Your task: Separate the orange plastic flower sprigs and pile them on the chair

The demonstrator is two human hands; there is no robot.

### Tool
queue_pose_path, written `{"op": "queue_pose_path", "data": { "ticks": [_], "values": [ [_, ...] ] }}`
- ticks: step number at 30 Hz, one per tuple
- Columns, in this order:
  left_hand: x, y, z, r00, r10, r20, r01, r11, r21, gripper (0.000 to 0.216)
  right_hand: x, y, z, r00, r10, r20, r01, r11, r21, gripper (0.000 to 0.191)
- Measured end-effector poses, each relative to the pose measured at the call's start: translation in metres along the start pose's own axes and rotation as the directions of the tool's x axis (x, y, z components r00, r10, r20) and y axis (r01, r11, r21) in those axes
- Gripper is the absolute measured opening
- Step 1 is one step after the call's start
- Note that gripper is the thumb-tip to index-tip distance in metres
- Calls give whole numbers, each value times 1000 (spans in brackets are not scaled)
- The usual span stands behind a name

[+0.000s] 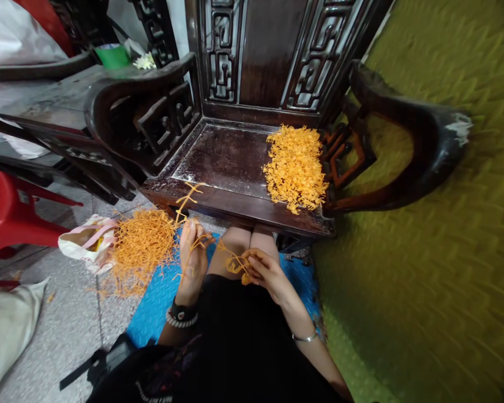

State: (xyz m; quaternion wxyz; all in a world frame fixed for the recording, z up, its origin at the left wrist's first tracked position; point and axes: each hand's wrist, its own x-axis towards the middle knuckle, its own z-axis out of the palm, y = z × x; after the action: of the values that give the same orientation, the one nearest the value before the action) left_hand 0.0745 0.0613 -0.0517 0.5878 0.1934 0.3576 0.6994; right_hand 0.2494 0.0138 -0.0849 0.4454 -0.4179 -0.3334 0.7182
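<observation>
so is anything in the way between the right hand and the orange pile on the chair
Nothing visible blocks it; only the seat's front edge lies between the right hand and the orange pile, with nothing standing up along that stretch.

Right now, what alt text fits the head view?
A person's left hand and right hand hold orange strands before a dark chair. A tangled heap lies on the floor at left; an orange pile covers the seat's right side.

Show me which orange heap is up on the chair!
The yellower heap, at the right end of the dark wooden seat. The stringy heap instead lies down low, near the person's left hand.
</observation>
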Motion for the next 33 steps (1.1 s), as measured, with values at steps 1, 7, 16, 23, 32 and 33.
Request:
{"op": "queue_pose_path", "data": {
  "ticks": [1,7,16,23,32,33],
  "values": [
    [0,2,2,1000,25,6,-25,1000,-8,27,1,-1,1,999,-6,-38,7,1000,10,34],
    [-10,31,14,986,141,84,-126,980,-156,18,-16,-27,23,960,-223,-172,193,965,-175,30],
    [-6,141,-43,777,628,52,-370,522,-769,48,-49,-78,-10,784,-580,-220,377,727,-573,16],
    [-11,80,2,874,296,385,12,779,-627,19,11,-49,34,872,-487,42,469,810,-351,27],
    [-16,50,21,900,-95,425,242,920,-308,29,5,-61,63,872,-270,407,450,770,-452,20],
    [-15,49,20,884,-122,451,276,915,-293,27,4,-62,65,880,-276,387,451,739,-500,17]
  ]
}}
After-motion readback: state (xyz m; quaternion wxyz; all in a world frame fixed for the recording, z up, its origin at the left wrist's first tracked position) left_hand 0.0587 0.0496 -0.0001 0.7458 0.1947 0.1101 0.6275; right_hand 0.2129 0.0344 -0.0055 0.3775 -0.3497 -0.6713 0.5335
